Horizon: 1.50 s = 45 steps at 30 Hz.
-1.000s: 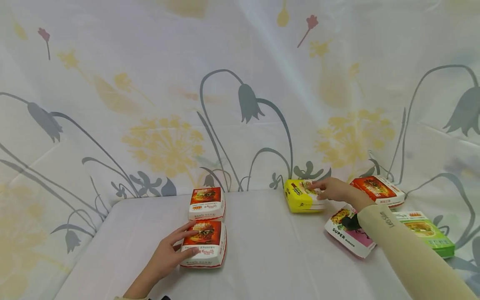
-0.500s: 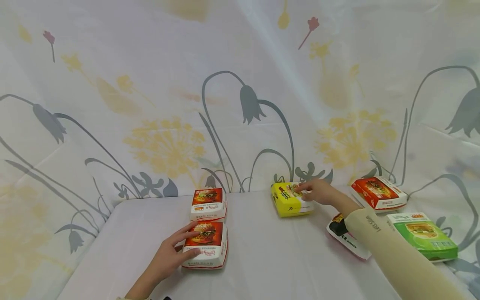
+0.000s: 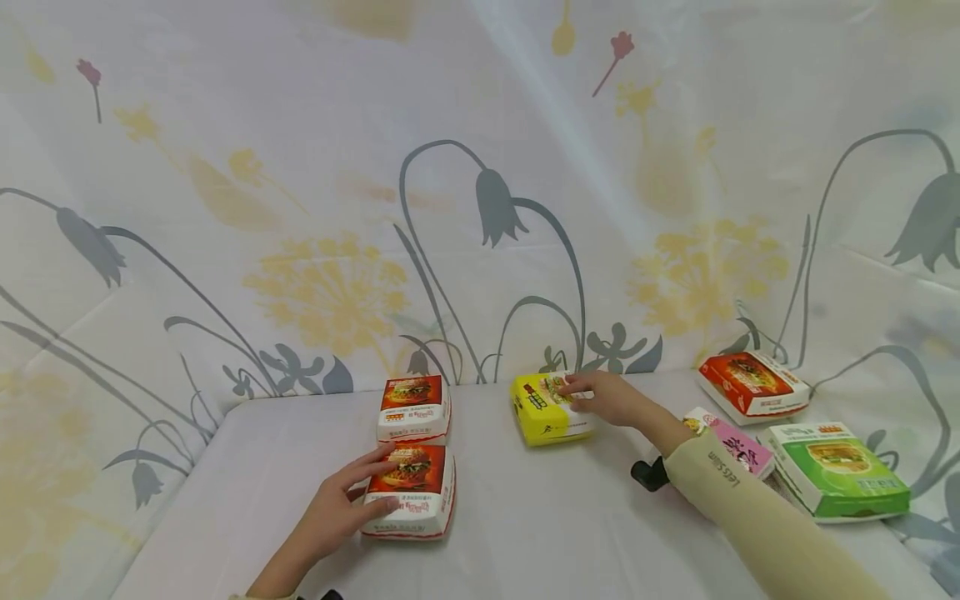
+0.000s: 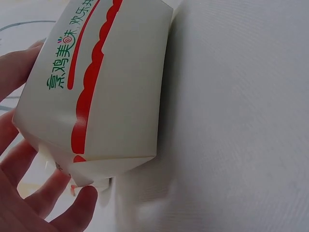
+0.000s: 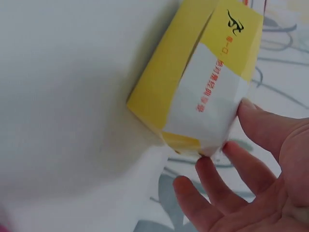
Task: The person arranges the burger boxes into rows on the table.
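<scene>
My left hand (image 3: 347,498) rests on the nearer red-and-white burger box (image 3: 411,493), its thumb and forefinger lying over the lid. In the left wrist view, loosely bent fingers (image 4: 46,198) spread around the end of this box (image 4: 128,82). Right behind it sits a matching burger box (image 3: 412,407). On the right side of a yellow burger box (image 3: 551,408), my right hand (image 3: 611,400) touches the lid with its fingertips. Seen from the right wrist, the thumb (image 5: 263,118) meets the top edge of the yellow box (image 5: 193,82), other fingers spread at its end.
At the far right lies a red burger box (image 3: 753,385). A green burger box (image 3: 838,469) is in front of it. Between them and my right sleeve (image 3: 738,500) is a pink burger box (image 3: 738,446), partly hidden. Flower-print cloth (image 3: 480,275) hangs behind the white table (image 3: 540,525).
The yellow box has slid left and slightly nearer, my right hand moving with it. More of the pink box is covered by my sleeve. My left hand stays in place.
</scene>
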### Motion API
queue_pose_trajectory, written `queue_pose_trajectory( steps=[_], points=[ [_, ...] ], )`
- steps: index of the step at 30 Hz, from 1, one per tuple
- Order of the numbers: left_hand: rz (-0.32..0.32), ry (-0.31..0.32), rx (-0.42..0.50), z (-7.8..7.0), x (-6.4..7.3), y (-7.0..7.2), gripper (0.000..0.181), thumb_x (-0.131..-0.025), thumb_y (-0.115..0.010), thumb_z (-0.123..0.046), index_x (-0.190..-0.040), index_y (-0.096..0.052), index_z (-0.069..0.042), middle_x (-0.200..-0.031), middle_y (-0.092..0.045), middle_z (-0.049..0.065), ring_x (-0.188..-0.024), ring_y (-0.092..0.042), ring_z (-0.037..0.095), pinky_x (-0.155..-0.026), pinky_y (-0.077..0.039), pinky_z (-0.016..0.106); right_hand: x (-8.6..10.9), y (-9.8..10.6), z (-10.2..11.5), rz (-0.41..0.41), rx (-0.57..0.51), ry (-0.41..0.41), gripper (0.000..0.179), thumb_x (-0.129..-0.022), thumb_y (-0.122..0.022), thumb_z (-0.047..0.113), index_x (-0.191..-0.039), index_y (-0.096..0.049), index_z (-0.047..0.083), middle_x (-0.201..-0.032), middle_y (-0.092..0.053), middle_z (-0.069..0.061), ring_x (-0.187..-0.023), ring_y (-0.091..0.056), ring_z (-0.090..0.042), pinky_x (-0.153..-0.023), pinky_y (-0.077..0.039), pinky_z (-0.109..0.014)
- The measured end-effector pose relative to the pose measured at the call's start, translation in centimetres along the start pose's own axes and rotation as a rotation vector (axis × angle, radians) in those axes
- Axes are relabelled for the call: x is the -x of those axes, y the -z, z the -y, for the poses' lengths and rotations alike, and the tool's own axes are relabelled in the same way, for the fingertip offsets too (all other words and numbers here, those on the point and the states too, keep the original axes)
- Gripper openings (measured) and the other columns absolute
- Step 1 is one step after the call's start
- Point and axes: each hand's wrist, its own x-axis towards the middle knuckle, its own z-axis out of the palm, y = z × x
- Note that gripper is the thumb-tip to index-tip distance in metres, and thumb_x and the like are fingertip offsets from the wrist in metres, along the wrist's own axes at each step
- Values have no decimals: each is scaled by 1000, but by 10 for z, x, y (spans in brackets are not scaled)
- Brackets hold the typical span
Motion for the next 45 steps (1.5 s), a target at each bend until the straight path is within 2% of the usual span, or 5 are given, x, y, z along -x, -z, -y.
queue_pose_trajectory(
  steps=[15, 31, 36, 40, 45],
  points=[
    [-10, -25, -97, -4, 2, 7, 49, -82, -82, -32, -127, -69, -18, -150, -49, -2, -136, -42, 35, -98, -47, 54, -8, -49, 34, -151, -27, -42, 35, -98, -63, 16, -133, -65, 10, -151, -44, -16, -139, -38, -39, -111, -30, -56],
    [-65, -53, -138, -7, -2, 10, 54, -83, -82, -32, -132, -66, -18, -151, -47, -2, -137, -41, 31, -102, -43, 54, -12, -69, 44, -306, -87, -75, 33, -93, -69, 16, -126, -70, 9, -145, -52, -15, -134, -45, -41, -109, -33, -57],
    [-88, -186, -145, -22, -18, 15, 51, -87, -78, -28, -134, -64, -13, -149, -50, 5, -137, -41, 35, -100, -45, 56, -10, -70, 44, -354, -142, -71, 35, -91, -71, 17, -124, -70, 6, -142, -55, -14, -133, -47, -41, -108, -35, -57],
    [-35, -263, -116, -39, -39, 13, 49, -91, -75, -27, -135, -62, -13, -145, -53, 5, -135, -45, 34, -98, -46, 56, -9, -71, 43, -388, -168, -70, 39, -90, -72, 18, -127, -68, 5, -141, -56, -13, -132, -48, -41, -107, -36, -58],
    [57, -237, -111, -52, -63, 5, 46, -92, -73, -30, -136, -63, -18, -141, -57, 0, -130, -50, 28, -97, -48, 52, -10, -70, 39, -430, -173, -97, 40, -91, -71, 18, -129, -67, 8, -137, -59, -10, -126, -54, -38, -99, -45, -53]
  ],
)
